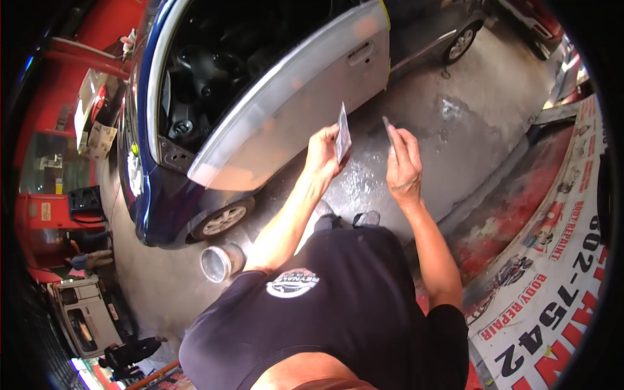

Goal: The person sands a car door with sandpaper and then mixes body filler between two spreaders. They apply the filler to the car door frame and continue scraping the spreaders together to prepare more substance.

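Note:
My left hand (323,153) is closed around a flat, grey, pointed sheet (343,133), held upright on edge. Its exact kind cannot be made out. To the right, my right hand (404,162) pinches a thin, dark flat piece (389,132), seen nearly edge-on. The two pieces are apart, with a gap of wet-looking floor visible between them. Beyond my left hand stands a car door (292,97), dull grey with pale orange patches and yellow tape along its rear edge. Neither hand touches the door.
A dark blue car body (172,201) surrounds the door. A metal bucket (222,262) stands on the floor by the front wheel (224,218). On the right hangs a lettered banner (552,286). Another person (133,353) and a light-coloured vehicle (88,318) are at lower left.

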Demonstrator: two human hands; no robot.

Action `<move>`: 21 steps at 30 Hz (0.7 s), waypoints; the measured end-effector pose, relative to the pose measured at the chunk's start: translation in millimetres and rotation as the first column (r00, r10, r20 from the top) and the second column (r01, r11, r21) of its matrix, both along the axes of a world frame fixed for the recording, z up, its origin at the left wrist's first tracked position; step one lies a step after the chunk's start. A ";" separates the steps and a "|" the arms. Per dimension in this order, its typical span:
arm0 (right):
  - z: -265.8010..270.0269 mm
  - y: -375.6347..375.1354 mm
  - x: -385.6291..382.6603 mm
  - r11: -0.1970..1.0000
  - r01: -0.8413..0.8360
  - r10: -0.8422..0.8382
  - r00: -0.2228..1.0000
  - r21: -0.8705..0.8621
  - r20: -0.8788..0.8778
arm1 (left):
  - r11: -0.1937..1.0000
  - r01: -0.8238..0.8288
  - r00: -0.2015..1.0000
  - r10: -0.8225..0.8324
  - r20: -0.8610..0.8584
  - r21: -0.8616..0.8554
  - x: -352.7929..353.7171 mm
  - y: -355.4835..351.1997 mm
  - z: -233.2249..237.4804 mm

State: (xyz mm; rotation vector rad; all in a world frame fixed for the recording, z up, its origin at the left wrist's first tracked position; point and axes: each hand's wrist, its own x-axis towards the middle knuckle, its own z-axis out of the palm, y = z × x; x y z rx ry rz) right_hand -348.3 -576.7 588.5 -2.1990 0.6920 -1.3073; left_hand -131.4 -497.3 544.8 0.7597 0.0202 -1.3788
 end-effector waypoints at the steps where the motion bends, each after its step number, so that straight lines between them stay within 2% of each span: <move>1: 4.9 8.5 0.3 1.000 -0.005 0.005 1.000 0.024 -0.012 | 1.000 0.017 0.997 -0.016 -0.077 0.017 -9.3 -0.7 14.8; 3: 17.8 24.3 3.4 0.970 -0.145 0.140 0.989 -0.195 -0.039 | 0.990 0.140 0.983 -0.143 -0.113 -0.030 -18.1 2.8 29.0; 4: 26.5 33.2 8.4 0.947 -0.200 0.207 0.978 -0.253 0.002 | 0.975 0.160 0.976 -0.180 -0.123 -0.156 -16.7 4.8 -0.4; 5: 31.6 41.2 11.1 0.950 -0.200 0.207 0.978 -0.239 0.002 | 0.998 -0.017 0.995 0.011 0.094 0.063 -38.4 2.9 20.9; 7: 37.1 53.9 9.9 0.812 -0.521 0.495 0.854 -0.263 -0.162 | 0.975 0.136 0.986 -0.150 -0.068 -0.177 -45.3 22.2 17.1; 8: 35.2 53.0 11.7 0.819 -0.514 0.487 0.858 -0.256 -0.164 | 0.862 0.215 0.939 -0.312 -0.148 -0.459 -37.9 28.1 -19.8; 9: 31.8 47.6 15.8 0.851 -0.460 0.439 0.888 -0.253 -0.136 | 0.863 0.220 0.934 -0.321 -0.157 -0.455 -40.0 31.9 -31.2; 10: 28.5 38.4 20.2 0.880 -0.403 0.388 0.915 -0.253 -0.108 | 0.914 0.172 0.957 -0.243 -0.156 -0.368 -41.3 33.3 -39.9; 11: 24.3 27.3 21.0 0.913 -0.377 0.355 0.923 -0.157 -0.152 | 0.955 0.116 0.976 -0.161 -0.149 -0.274 -43.8 37.2 -46.3; 12: 21.8 25.8 22.5 0.927 -0.349 0.331 0.934 -0.138 -0.135 | 0.982 0.053 0.988 -0.077 -0.131 -0.179 -45.6 42.1 -52.1; 14: 23.7 29.7 25.3 0.926 -0.353 0.343 0.935 -0.132 -0.094 | 0.997 -0.081 0.995 0.080 -0.056 -0.010 -43.7 36.6 -50.4; 16: 23.7 57.2 24.8 0.911 -0.378 0.375 0.926 -0.164 -0.051 | 0.998 -0.051 0.997 0.049 -0.056 -0.033 -43.7 31.6 -45.1; 19: 15.6 37.2 24.8 0.918 -0.373 0.359 0.926 -0.134 -0.117 | 0.998 0.025 0.997 -0.028 -0.065 -0.059 -51.0 41.4 -39.4; 20: 10.3 22.7 26.3 0.956 -0.292 0.283 0.945 -0.031 -0.164 | 0.951 0.256 0.935 -0.289 -0.205 -0.171 -38.0 38.4 -46.1; 21: 10.5 1.4 24.9 0.964 -0.264 0.261 0.940 0.016 -0.219 | 0.945 0.295 0.951 -0.304 0.052 0.141 -54.0 34.0 0.1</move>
